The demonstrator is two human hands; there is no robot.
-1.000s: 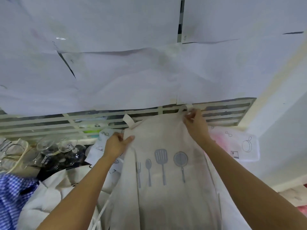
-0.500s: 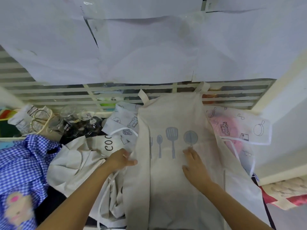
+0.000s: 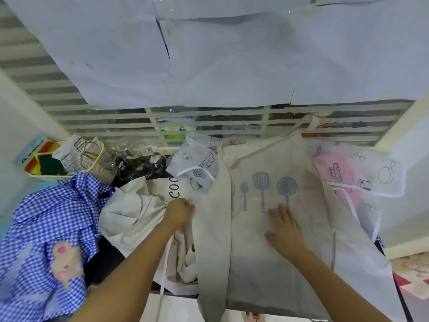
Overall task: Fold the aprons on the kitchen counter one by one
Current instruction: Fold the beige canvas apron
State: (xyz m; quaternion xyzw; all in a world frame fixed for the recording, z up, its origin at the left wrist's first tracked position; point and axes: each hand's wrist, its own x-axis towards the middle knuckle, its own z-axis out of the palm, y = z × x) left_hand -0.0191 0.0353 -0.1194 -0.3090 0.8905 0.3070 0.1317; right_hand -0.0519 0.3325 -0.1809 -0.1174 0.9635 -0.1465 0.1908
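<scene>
White paper sheets (image 3: 232, 54) hang across the top of the view, over a slatted grille (image 3: 209, 123). Below them, a beige apron (image 3: 267, 263) lies spread down the middle of the dark counter (image 3: 106, 263). It lies face up, its grey fork, spoon, spatula and pan print showing, its left side folded in over itself and its neck strap reaching the grille. A blue gingham apron (image 3: 46, 228) with a bear patch is heaped at the left. Between it and the beige one sits a crumpled cream apron (image 3: 137, 210) with dark lettering. A thin white apron (image 3: 362, 175) with line drawings lies partly under the beige one, showing on its right and again at its upper left. A cream basket (image 3: 47, 176) of sponges and a packet stands at the far left, with a cluster of clear glasses (image 3: 130, 156) just beside it.

The right hand (image 3: 286, 228) lies flat on the beige apron just below the print, fingers straight and spread. The left hand (image 3: 180, 211) is curled at the folded left edge and seems to pinch the cloth there, though its fingertips are hidden.
</scene>
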